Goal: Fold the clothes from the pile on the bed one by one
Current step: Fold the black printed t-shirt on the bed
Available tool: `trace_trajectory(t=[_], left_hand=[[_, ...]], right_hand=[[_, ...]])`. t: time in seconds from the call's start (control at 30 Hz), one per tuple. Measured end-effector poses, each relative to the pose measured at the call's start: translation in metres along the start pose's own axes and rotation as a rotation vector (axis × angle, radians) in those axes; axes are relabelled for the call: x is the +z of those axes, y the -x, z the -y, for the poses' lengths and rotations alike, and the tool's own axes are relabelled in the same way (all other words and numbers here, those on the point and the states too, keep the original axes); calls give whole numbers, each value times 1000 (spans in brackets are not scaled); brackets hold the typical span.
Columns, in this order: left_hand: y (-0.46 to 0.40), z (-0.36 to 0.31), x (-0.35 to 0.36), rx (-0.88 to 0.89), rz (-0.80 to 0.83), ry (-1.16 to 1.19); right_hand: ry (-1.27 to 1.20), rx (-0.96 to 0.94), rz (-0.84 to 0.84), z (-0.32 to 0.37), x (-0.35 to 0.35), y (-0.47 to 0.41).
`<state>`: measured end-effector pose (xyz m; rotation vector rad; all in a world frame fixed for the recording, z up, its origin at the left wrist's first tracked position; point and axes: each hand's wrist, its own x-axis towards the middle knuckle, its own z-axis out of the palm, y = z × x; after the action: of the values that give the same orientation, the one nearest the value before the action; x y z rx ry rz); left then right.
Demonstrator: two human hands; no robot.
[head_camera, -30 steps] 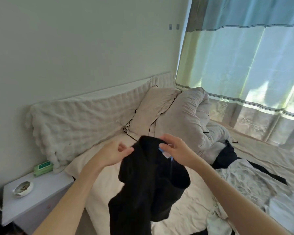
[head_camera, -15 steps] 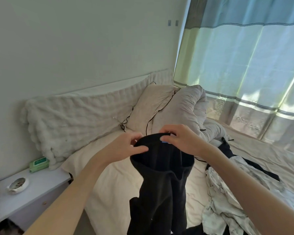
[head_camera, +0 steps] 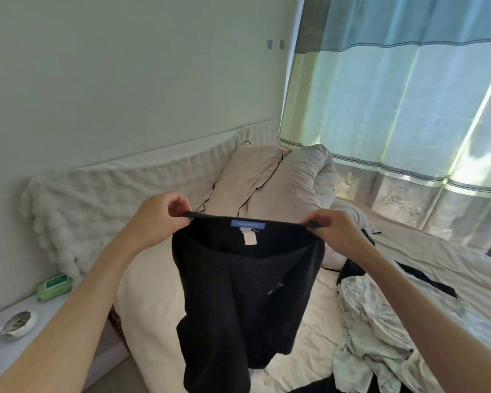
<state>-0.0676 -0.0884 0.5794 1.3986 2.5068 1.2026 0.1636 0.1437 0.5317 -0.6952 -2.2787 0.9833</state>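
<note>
1. The black garment (head_camera: 247, 293) hangs in the air above the bed (head_camera: 153, 307), held up by its top band — most likely trousers or a skirt, though the lower part is too bunched to say which. Holding it high lets its own weight pull it straight before it is folded.
2. The left hand (head_camera: 156, 219) pinches the left end of the band between curled fingers and thumb; the right hand (head_camera: 333, 232) does the same at the right end. The band is stretched taut between them, which shows the blue label (head_camera: 247, 224) inside — a handy check on which face is which.
3. The pile of clothes (head_camera: 380, 316), pale crumpled fabric with dark pieces among it, lies on the bed below the right forearm, waiting its turn.
4. The bare sheet under the garment looks like the spot where it could be laid flat.
</note>
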Motion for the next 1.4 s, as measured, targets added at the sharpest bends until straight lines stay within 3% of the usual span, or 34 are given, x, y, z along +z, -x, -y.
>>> trace_trajectory(t=[0.17,0.4,0.47,0.57,0.7,0.87,1.13,1.27,1.4], left_hand=[[8,16,9,-51,180,115],[14,6,2,28,227,223],[21,11,1,21,356,233],[39,21,10,-97,522,262],[54,39,35,-195,453,287],[71,38,56,-212,177,129],[110,16,43,-166,-50,235],[128,-6,31,-85,-215,186],[168,-10,23,-31,-313,60]], right_hand=[[-136,92,143,-2,-14,1],[-228,61,80,12,-26,-2],[-312,108,185,6,-32,1],[-487,231,497,-13,-39,14],[-573,339,614,-36,-39,33],[-210,253,339,-37,-23,52],[-201,129,87,-23,-17,88],[46,-27,-127,4,-23,112],[238,-40,-304,21,-25,160]])
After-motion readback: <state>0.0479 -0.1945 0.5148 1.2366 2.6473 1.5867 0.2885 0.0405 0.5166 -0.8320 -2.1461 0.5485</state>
